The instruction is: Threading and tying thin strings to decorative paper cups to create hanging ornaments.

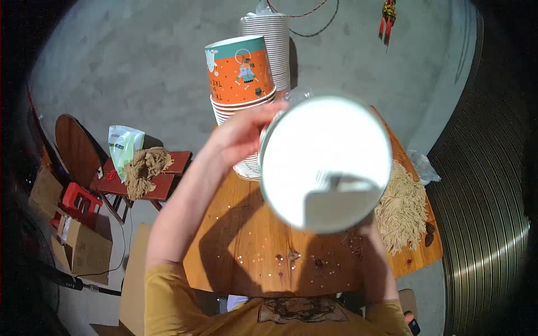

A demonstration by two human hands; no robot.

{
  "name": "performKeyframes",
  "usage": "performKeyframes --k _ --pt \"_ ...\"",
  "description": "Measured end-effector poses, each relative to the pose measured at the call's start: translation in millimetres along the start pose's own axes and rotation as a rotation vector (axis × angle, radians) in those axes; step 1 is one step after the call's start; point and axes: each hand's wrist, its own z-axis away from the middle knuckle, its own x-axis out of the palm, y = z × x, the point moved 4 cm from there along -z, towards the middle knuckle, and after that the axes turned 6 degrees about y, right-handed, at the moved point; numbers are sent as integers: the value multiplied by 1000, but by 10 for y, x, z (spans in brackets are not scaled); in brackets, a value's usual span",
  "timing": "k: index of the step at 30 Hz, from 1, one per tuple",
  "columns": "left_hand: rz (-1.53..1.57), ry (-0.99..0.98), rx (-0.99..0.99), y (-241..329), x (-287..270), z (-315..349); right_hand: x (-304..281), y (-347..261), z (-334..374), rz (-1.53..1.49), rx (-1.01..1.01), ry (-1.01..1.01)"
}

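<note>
Paper tub [322, 151], its round white face turned up, is held above the wooden table [238, 196], between the two arms; the left hand [244, 134] is clamped on its left side, fingers toward the far edge, while the right forearm [381, 269] runs up to its near right side, where the right hand is hidden and I cannot tell its grip; a stack of tubs [241, 75] stands just beyond the left hand, a tan stringy heap [400, 210] to the right
</note>
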Motion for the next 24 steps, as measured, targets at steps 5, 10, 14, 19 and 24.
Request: performKeyframes --k 5,10,14,19,24 --pt "-146 72 299 661 281 -299 562 -701 -623 511 -470 99" --pt "-479 -288 685 981 741 -619 759 -1127 -1268 474 -727 43" --pt "-1214 -23 913 1333 563 -938 833 -1220 -1802 443 -751 51" --pt "-1485 188 879 1662 316 -1086 1025 -1074 -2237 420 -700 39" --pt "-1596 288 848 1903 -18 -1021 1359 -729 -2515 403 -573 -49"
